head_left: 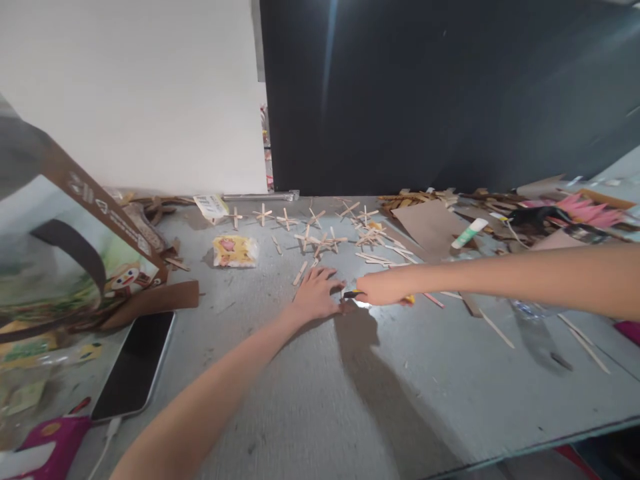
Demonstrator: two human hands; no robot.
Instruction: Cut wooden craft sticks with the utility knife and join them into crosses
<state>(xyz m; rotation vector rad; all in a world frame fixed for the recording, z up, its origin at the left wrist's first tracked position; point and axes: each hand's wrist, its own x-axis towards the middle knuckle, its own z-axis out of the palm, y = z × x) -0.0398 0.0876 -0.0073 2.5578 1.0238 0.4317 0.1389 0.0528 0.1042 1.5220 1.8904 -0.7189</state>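
Note:
My left hand (316, 293) rests on the grey table (320, 393), fingers curled down and pinching something small I cannot make out at its right edge. My right hand (381, 290) is closed round a yellow and black cutter (353, 294), whose tip meets the left fingers. Just beyond the hands lie several crosses made of wooden sticks (320, 240) and loose wooden sticks (300, 272).
A black phone (134, 363) lies at the left front beside a printed cardboard box (75, 253). A yellow packet (235, 251) sits behind it. Brown card (430, 225), a glue stick (469, 233) and craft scraps crowd the back right. A dark panel (450, 93) stands behind.

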